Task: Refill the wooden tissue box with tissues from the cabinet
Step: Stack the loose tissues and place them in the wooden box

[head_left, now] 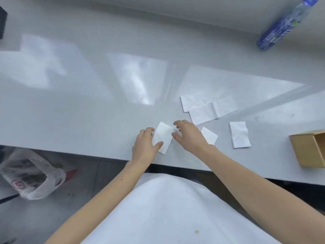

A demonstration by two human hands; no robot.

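A folded white tissue (162, 137) lies on the white counter (79, 111) near its front edge. My left hand (145, 147) presses on the tissue's left side, thumb on top. My right hand (189, 133) touches its right edge with fingers spread. Another folded tissue (209, 135) lies partly under my right wrist. A third folded tissue (239, 134) lies further right. Two unfolded tissues (207, 107) overlap behind my right hand. The wooden tissue box (309, 150) stands open at the right edge, its inside hidden.
A blue plastic bottle (284, 23) lies at the back right of the counter. A dark object (2, 22) is at the far left edge. On the floor at the left sits a plastic bag (29, 175) with things inside.
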